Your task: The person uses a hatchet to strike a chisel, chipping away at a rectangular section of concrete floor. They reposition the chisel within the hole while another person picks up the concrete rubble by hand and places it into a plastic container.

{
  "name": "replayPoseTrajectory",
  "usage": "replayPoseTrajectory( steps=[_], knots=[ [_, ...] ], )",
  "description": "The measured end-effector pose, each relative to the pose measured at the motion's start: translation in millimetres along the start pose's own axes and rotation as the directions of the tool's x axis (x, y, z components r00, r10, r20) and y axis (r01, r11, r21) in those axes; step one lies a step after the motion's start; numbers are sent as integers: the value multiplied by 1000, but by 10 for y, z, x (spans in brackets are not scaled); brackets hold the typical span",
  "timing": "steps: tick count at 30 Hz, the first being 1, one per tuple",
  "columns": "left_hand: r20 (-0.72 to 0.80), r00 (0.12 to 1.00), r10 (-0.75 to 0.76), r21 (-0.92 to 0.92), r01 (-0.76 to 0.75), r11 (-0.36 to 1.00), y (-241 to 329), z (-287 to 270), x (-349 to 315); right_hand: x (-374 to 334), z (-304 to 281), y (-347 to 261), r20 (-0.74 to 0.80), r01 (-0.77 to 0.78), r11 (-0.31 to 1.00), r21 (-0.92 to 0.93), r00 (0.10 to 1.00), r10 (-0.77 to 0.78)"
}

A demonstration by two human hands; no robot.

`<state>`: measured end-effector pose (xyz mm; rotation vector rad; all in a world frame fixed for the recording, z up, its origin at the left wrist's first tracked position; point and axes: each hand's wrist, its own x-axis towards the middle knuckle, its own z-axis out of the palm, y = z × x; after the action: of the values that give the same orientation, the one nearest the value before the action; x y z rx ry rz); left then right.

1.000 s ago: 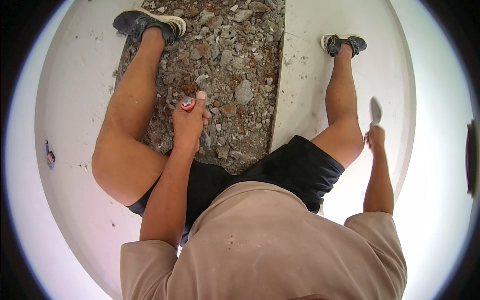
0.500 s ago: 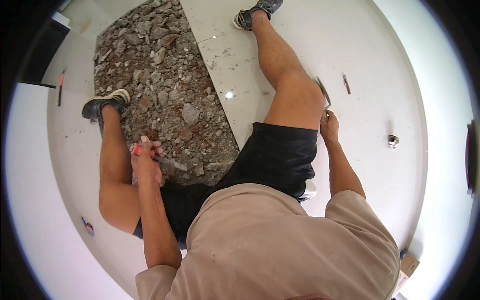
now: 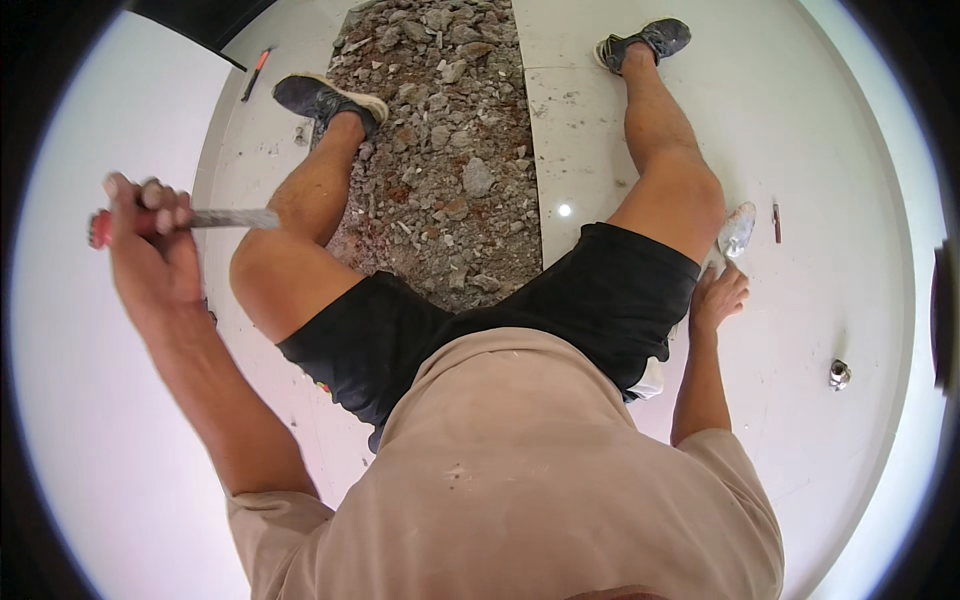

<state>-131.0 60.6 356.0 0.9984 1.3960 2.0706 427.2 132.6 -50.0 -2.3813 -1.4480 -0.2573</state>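
My left hand (image 3: 155, 240) is raised at the far left, its fingers closed round the red handle of a chisel (image 3: 235, 217). The chisel's grey, dusty shaft points right, over my left knee. Beside my right knee, my right hand (image 3: 720, 297) is low by the floor with its fingers curled at the neck of a trowel (image 3: 737, 230). The trowel's dusty pale blade points away from me; its handle is hidden in the hand. Between my legs lies a strip of broken grey and brown rubble (image 3: 440, 170), lower than the tiles beside it.
Pale floor tiles (image 3: 590, 130) with scattered crumbs border the rubble. A red-and-black handled tool (image 3: 257, 75) lies at the far left. Right of the trowel are a small dark red tool (image 3: 776, 222) and a small shiny metal object (image 3: 839, 375). A white wall (image 3: 90, 330) rises at the left.
My left hand has lifted the chisel away from the rubble, up and to the left. The trowel in my right hand has turned from edge-on to show its flat face. My view has shifted left.
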Motion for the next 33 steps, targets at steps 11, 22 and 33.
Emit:
replayPoseTrajectory(
  steps=[11, 22, 33],
  knots=[
    [445, 894, -47, 392, -148, 908, -295, 1728, 981, -126, 393, 389, 342, 227, 904, 362, 870, -355],
    [205, 849, -487, 268, 430, 862, -3480, 2513, 1453, 437, -1529, -259, 674, -675, 486, 555, 707, 213],
    [193, 896, -400, -84, 421, 903, -5090, 2485, 1377, 1167, -2236, -1835, 620, -599, 304, 741, 784, 31]
  ],
)
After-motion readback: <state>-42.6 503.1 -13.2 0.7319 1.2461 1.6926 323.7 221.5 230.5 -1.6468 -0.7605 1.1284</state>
